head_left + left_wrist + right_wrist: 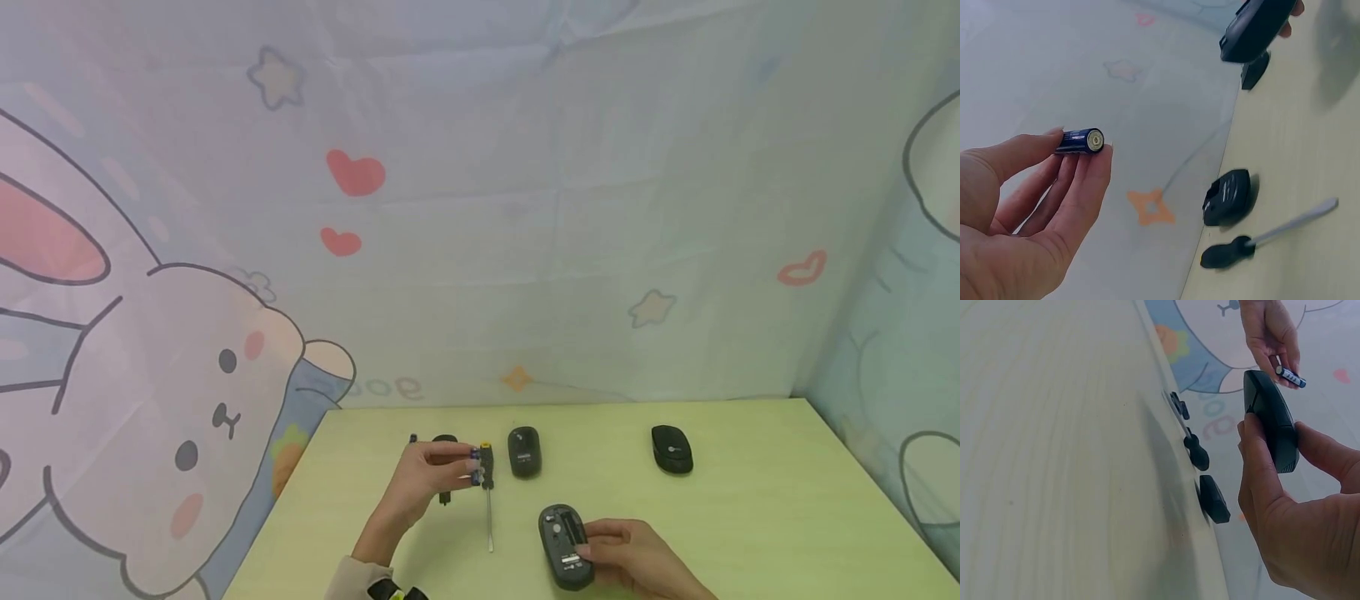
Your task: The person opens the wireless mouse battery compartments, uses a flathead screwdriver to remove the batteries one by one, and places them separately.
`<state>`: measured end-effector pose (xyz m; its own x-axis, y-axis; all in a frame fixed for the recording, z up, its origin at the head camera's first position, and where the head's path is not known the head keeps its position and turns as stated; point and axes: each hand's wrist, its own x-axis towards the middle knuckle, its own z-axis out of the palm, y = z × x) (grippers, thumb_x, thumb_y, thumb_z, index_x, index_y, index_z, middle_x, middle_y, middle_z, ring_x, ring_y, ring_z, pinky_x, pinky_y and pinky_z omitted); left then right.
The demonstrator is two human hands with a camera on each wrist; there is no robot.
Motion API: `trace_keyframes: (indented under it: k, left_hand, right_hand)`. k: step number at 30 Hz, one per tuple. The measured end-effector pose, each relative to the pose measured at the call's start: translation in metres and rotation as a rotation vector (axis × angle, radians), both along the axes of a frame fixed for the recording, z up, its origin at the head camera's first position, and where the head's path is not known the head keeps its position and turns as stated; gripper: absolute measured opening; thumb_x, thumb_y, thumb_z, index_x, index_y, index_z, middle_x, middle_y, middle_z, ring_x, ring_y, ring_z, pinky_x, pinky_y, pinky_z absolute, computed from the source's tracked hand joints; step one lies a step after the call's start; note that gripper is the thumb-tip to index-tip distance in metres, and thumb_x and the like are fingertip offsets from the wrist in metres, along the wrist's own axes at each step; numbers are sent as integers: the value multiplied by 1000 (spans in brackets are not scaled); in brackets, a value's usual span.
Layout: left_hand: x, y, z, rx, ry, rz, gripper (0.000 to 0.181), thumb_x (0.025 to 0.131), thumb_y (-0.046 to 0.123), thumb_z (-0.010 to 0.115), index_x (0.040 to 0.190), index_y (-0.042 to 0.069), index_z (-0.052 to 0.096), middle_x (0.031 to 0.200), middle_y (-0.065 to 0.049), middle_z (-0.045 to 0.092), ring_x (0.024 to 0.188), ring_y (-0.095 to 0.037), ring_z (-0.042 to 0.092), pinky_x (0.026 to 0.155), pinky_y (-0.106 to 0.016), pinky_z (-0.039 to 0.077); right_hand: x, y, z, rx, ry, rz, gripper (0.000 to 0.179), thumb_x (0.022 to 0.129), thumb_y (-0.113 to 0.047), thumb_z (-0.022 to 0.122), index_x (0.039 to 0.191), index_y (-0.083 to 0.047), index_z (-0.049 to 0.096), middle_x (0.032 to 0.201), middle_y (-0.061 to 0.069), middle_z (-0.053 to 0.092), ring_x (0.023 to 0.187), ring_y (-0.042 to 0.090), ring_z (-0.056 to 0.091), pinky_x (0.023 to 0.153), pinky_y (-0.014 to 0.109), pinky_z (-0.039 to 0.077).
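Between thumb and fingertips my left hand [420, 483] pinches a small blue cylindrical battery [1079, 142], raised above the table. One flat end of it faces the camera in the left wrist view. My right hand [630, 552] grips a black computer mouse [564, 546] by its sides, also lifted off the table, as the right wrist view shows. The underside of this mouse is turned up in the head view, with a long slot and a white label showing. The battery is to the left of the held mouse and apart from it.
A screwdriver [489, 512] with a black handle lies near the left hand. Beyond it is a second black mouse [524, 452], and a third mouse [672, 450] sits at the right. Another dark tool [445, 438] is partly hidden behind the left hand. A printed curtain [480, 208] hangs behind the table.
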<state>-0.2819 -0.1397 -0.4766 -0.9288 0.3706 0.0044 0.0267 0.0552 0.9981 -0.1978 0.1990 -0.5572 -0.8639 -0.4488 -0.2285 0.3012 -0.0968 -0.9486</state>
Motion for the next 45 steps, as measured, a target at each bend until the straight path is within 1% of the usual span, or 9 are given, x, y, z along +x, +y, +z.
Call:
trace_keyframes:
  k: [5,12,15,18,23,25,28,37,45]
  left_hand:
    - [-4,-18,-1,-17,0,48,45,97,10,75,134,-14,63,128,-24,72,100,-17,78,92,-39,66]
    - [-9,-46,-13,-32,-21,130,43,97,7,75,132,-15,64,114,-13,77,94,-15,79,89,-39,67]
    - [-11,-57,-18,-36,-30,158,42,97,7,75,131,-14,64,112,-12,77,94,-16,79,89,-39,67]
    - [-13,-66,-22,-42,-40,166,41,97,6,74,131,-15,64,116,-18,77,94,-16,79,89,-39,67]
    - [-19,-81,-32,-77,-52,141,42,99,6,72,132,-17,61,119,-22,76,95,-17,78,88,-38,68]
    - [-23,-86,-36,-90,-56,135,42,99,6,72,132,-17,62,119,-18,76,96,-16,78,89,-37,67]
    - [-27,-93,-42,-105,-70,150,41,99,7,72,132,-15,63,118,-15,75,97,-15,76,90,-38,67]
    - [-33,-112,-56,-142,-119,248,40,98,7,74,130,-14,64,116,-13,73,96,-15,75,90,-36,67]
    - [-40,-124,-65,-153,-160,239,43,97,7,74,131,-17,62,104,-8,77,89,-15,77,84,-33,68]
  right_hand:
    - [1,2,-4,0,-4,2,64,100,-16,71,144,22,45,129,19,72,110,23,76,98,38,64]
    - [4,1,-8,-10,-23,-3,63,99,-17,73,144,20,48,129,23,73,110,23,76,98,39,64]
    - [3,1,-7,-4,-12,-4,63,100,-17,72,144,20,47,132,22,71,111,23,75,99,40,64]
    - [2,2,-7,4,-14,-4,63,100,-17,72,145,20,47,132,19,71,111,23,75,99,39,64]
    - [3,3,-6,4,-23,-7,62,101,-17,71,145,20,47,130,17,72,109,22,76,98,39,64]
    - [3,3,-6,6,-25,-8,62,100,-17,71,145,20,47,131,18,72,109,22,76,98,39,64]
    - [4,4,-6,10,-34,-9,64,100,-17,72,145,20,46,132,19,71,110,23,76,99,40,64]
    - [1,4,-6,0,-41,11,65,100,-17,72,146,20,45,129,17,72,111,23,75,100,40,63]
    - [1,3,-7,10,-47,7,64,101,-17,71,146,20,45,128,16,73,109,22,76,99,40,64]
